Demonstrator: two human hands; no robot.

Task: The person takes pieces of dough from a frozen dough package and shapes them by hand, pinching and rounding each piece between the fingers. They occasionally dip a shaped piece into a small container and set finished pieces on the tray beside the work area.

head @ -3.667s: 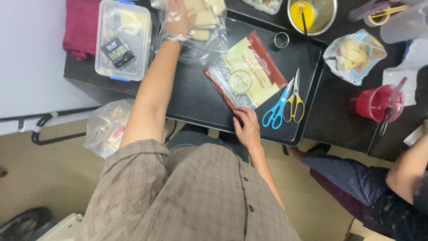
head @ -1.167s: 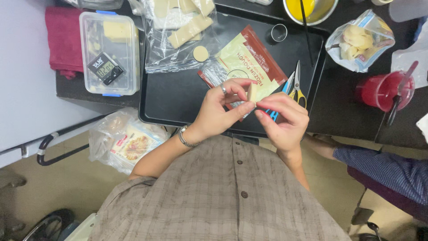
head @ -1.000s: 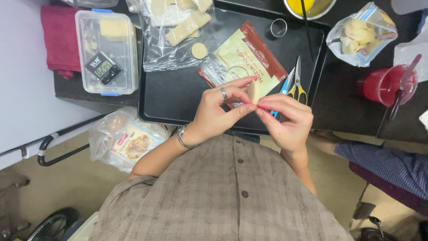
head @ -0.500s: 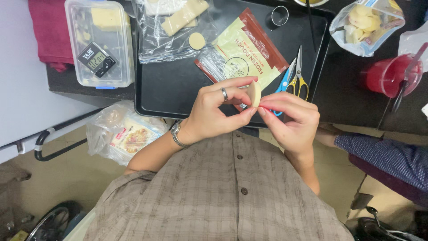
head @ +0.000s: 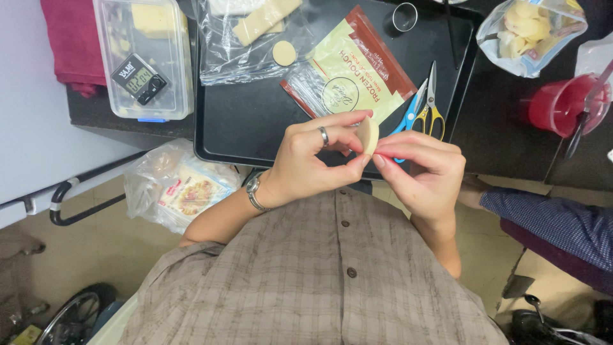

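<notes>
Both of my hands pinch one small pale dough piece (head: 367, 134) just over the near edge of a black tray (head: 255, 121). My left hand (head: 313, 160), with a ring and a wristwatch, holds it from the left with thumb and fingers. My right hand (head: 424, 172) grips it from the right. On the tray behind lie a red and cream pouch (head: 351, 70), blue and yellow scissors (head: 421, 112), a clear bag of pale dough strips (head: 255, 32) and a small dough disc (head: 284, 53).
A clear plastic box (head: 143, 57) with a small digital scale stands left of the tray, beside a dark red cloth (head: 67, 38). A red cup (head: 562, 105) and a bag of pale pieces (head: 530, 29) lie right. Another person's blue sleeve (head: 549, 217) reaches in. A plastic bag (head: 179, 191) hangs below.
Earlier my left hand reached to the bag at the back and my right rested on the tray. Both hands have since come together on the dough piece and lifted it closer.
</notes>
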